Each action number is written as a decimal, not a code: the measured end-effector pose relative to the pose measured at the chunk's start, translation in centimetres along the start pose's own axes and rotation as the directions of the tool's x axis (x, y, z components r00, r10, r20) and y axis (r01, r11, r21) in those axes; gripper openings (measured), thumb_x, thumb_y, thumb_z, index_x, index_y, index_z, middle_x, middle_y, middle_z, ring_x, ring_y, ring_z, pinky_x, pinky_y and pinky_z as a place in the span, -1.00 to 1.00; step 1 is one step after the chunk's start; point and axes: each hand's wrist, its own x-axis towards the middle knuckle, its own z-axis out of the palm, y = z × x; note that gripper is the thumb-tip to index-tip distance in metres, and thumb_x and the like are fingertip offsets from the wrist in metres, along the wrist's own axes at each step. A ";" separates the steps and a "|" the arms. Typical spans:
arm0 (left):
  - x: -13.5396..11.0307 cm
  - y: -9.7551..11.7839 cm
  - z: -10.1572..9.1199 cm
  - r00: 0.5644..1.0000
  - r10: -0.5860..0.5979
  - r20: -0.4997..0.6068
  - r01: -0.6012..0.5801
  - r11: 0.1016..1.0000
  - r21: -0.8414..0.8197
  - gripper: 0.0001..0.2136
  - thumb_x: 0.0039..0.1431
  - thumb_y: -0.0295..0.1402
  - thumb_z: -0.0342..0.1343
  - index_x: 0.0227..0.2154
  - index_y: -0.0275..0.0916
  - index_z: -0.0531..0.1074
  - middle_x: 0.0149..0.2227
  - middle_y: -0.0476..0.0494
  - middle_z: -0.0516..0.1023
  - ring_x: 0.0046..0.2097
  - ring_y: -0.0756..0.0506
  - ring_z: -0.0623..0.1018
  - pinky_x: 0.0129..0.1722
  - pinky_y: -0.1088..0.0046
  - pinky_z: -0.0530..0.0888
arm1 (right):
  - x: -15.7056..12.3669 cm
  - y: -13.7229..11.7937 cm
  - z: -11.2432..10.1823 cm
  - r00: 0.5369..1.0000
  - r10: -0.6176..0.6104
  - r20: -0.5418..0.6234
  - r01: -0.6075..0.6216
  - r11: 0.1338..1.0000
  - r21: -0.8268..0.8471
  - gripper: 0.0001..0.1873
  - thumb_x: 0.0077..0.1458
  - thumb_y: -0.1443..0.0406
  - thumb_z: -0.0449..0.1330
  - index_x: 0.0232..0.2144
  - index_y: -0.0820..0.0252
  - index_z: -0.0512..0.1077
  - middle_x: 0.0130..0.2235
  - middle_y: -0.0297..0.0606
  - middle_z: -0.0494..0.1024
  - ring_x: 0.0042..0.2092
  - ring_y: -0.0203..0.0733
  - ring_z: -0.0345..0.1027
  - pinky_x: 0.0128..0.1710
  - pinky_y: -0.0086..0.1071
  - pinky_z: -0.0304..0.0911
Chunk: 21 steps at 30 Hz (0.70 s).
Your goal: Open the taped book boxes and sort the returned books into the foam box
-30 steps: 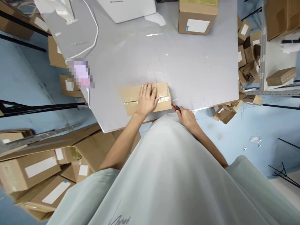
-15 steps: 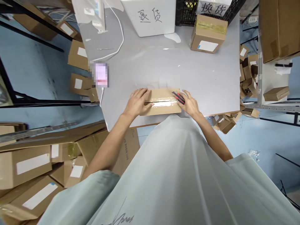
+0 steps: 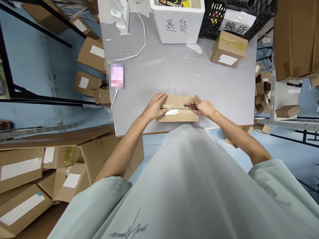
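Observation:
A flat brown cardboard box [image 3: 177, 114] with clear tape along its top seam lies at the near edge of the grey table [image 3: 219, 96]. My left hand [image 3: 155, 108] grips the box's left end, fingers curled over the top. My right hand [image 3: 204, 108] rests on the box's right end and holds a red and black utility knife [image 3: 190, 106], which lies along the taped seam pointing left.
At the table's far side stand a white bin [image 3: 177, 25] with handwriting, a black crate [image 3: 236, 13] and a small labelled box [image 3: 228, 49]. A phone [image 3: 117, 76] on a white cable lies at the left. Cardboard boxes are piled on the blue floor on both sides.
My right hand came up from the table edge onto the box with the knife, now along the seam. My left hand slid from the box's middle to its left end. The view tilted up.

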 end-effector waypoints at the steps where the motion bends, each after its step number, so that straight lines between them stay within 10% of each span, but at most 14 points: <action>1: 0.1 -0.1 -0.1 1.000 0.008 0.014 -0.008 1.000 0.003 -0.19 0.27 -0.02 0.22 0.51 -0.23 0.25 0.50 -0.37 0.31 0.51 -0.49 0.27 0.52 -0.23 0.25 | 0.1 -0.3 -0.2 1.000 -0.012 0.025 0.013 1.000 -0.027 -0.13 0.51 -0.01 -0.06 0.56 0.57 0.05 0.59 0.49 -0.16 0.06 0.36 0.66 0.05 0.11 0.54; 7: 0.2 0.0 -0.2 0.997 0.077 0.020 -0.078 0.995 0.055 -0.24 0.31 -0.12 0.17 0.51 -0.28 0.23 0.47 -0.44 0.33 0.49 -0.49 0.29 0.52 -0.22 0.26 | 0.2 -1.1 0.0 0.996 -0.064 0.069 0.069 0.995 -0.075 -0.10 0.48 0.12 -0.08 0.56 0.74 -0.18 0.55 0.68 -0.32 0.18 0.42 0.61 0.03 0.06 0.56; 21: -0.3 0.0 1.2 0.997 0.077 0.030 -0.080 0.985 0.150 -0.36 0.53 -0.09 -0.06 0.51 -0.34 0.28 0.53 -0.62 0.25 0.61 -0.51 0.15 0.55 -0.34 0.09 | 0.1 -0.3 -1.5 1.000 -0.022 0.023 0.022 0.999 -0.032 -0.13 0.47 -0.03 0.03 0.51 0.56 0.10 0.56 0.57 -0.03 0.07 0.36 0.65 0.07 0.02 0.45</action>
